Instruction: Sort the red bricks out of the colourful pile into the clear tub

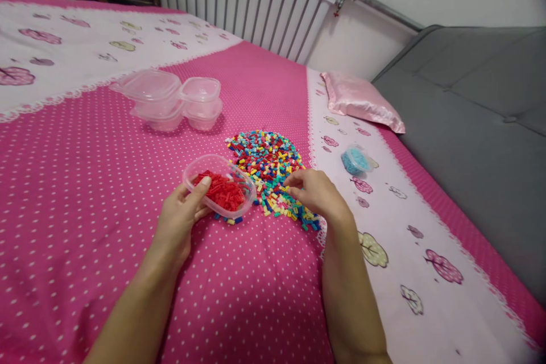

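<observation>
My left hand (186,207) grips a clear plastic container (247,205) by its near left rim, thumb over the edge. Red toy bricks (224,190) cover the inside of it. Just beyond and to the right, a heap of small mixed-colour toy bricks (268,153) is spread on the bed. My right hand (313,190) hovers at the right edge of that heap with thumb and fingers curled together. Whether a brick sits between those fingertips is too small to make out.
Stacked clear containers (157,91) stand at the back left. A small clear tub of blue bricks (356,160) sits to the right, below a pink pillow (362,99). A grey headboard (469,114) bounds the right side, and a white radiator (247,0) stands behind the bed.
</observation>
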The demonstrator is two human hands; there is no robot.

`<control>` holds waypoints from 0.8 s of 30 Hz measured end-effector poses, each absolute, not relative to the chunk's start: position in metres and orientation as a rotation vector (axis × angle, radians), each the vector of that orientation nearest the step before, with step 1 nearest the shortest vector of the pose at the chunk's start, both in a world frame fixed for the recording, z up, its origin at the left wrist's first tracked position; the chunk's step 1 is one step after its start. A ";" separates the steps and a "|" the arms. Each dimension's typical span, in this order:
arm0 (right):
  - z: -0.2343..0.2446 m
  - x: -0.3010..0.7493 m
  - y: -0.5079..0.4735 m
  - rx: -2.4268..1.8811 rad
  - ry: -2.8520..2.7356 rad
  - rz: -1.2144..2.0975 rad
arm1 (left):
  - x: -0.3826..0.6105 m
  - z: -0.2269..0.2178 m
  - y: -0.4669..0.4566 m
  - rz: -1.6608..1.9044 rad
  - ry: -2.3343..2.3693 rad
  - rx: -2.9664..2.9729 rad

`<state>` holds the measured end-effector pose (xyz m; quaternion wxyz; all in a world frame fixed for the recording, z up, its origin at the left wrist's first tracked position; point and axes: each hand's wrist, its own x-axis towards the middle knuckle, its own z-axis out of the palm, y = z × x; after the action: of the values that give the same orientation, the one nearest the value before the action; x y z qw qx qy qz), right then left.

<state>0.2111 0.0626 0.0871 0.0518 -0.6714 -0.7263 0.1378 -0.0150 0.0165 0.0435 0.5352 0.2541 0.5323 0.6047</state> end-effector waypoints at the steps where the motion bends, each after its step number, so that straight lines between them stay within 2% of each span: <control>1: 0.085 0.209 0.064 -2.004 -2.246 0.451 | -0.015 0.044 0.016 1.442 1.265 0.604; 6: 0.075 0.199 0.070 -2.100 -2.309 0.451 | -0.014 0.042 0.016 1.429 1.258 0.622; 14: 0.083 0.207 0.067 -2.166 -2.442 0.658 | -0.016 0.042 0.016 1.430 1.259 0.613; 24: 0.078 0.204 0.071 -2.100 -2.297 0.436 | -0.013 0.046 0.016 1.426 1.291 0.588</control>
<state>0.2040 0.0710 0.0775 -0.0008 -0.6682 -0.7309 0.1387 -0.0125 0.0156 0.0459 0.5354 0.2469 0.5421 0.5988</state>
